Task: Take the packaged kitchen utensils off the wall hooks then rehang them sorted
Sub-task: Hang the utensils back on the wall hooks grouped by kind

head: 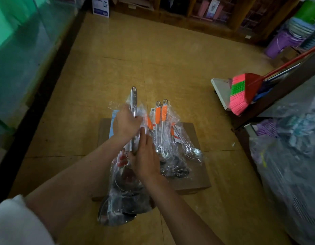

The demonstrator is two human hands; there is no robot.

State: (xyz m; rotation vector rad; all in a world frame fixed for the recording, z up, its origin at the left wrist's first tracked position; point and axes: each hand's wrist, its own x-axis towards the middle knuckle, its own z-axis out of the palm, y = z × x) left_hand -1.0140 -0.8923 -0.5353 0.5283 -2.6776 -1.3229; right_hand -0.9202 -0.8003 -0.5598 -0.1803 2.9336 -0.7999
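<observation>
Left hand [126,122] gripping a wrapped steel-handled utensil [134,97], right hand [147,158] flat against its plastic, orange-handled ladles [161,114] overhanging far edge of cardboard box [193,183]

No text, brand or number is legible from my view. Print is present on the blue-and-white box [100,6] standing on the floor by the far shelves, and on the small tags [177,138] inside the wrap of the packaged ladles [158,114]. In both cases it is too blurred and too small to read.
</observation>
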